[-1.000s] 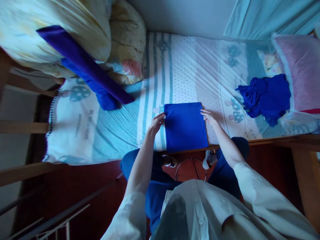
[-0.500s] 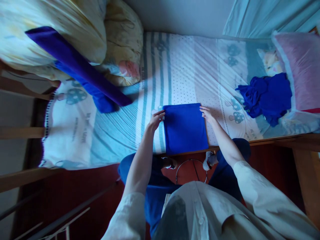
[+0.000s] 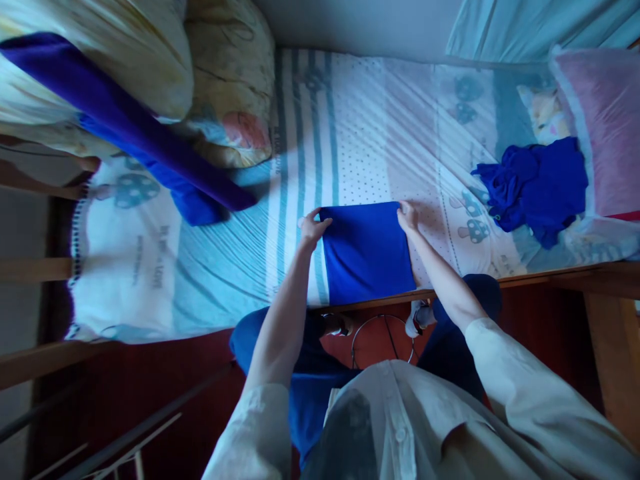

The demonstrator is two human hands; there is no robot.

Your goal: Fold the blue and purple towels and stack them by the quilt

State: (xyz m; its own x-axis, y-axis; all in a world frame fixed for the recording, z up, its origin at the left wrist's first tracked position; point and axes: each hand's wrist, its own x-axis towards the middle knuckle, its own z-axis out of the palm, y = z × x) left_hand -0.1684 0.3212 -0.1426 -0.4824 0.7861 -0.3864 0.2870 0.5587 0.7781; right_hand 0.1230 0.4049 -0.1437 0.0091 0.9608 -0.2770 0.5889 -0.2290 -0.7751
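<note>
A blue cloth [image 3: 369,253], folded into a flat rectangle, lies at the front edge of the bed. My left hand [image 3: 314,228] grips its far left corner, thumb over the top and fingers at the edge. At the far right corner my right hand [image 3: 407,217] pinches the cloth between thumb and curled fingers. The far edge is drawn straight between both hands, and slight creases run across the surface. Whether the cloth is a garment cannot be made out.
On the bed sheet [image 3: 220,267], a crumpled blue cloth [image 3: 543,187] lies right, beside a pink pillow [image 3: 603,127]. Long folded blue-purple cloths [image 3: 125,123] lean over yellow bedding [image 3: 230,87] at left. A wooden bed rail [image 3: 525,280] runs along the front.
Both hands have closed on the far corners, where their fingers rested flatter before. The cloth's far edge looks tauter and its surface slightly creased. The view has shifted a little.
</note>
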